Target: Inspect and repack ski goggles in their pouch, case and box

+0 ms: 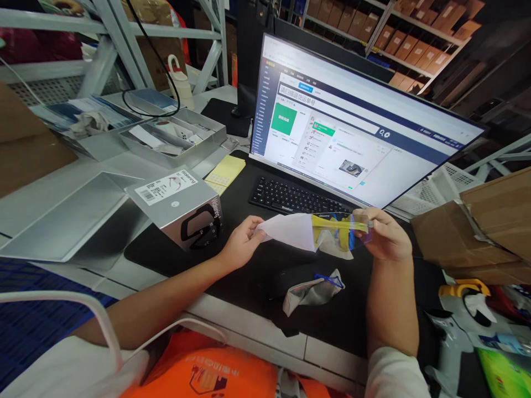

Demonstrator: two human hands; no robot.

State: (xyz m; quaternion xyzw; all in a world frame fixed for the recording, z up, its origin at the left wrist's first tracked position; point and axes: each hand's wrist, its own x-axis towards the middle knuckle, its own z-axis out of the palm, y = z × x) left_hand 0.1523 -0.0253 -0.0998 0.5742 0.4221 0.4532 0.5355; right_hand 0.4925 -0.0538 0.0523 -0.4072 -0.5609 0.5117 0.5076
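A white sleeve (290, 231) is pinched at its left end by my left hand (243, 241). From its right end sticks a clear piece with yellow and blue parts (340, 225), whose far end my right hand (388, 235) grips. Below them on the black mat lies a grey cloth pouch (313, 293) with a blue cord, beside a dark case that is hard to make out. A silver box (166, 199) with a label and a goggles picture stands left of my left hand.
Behind my hands are a black keyboard (294, 199) and a large monitor (348, 132). Yellow notes (225, 172) lie near the silver box. An open silver tray (74, 215) is at left, cardboard boxes (473, 232) at right. A white cable crosses the front left.
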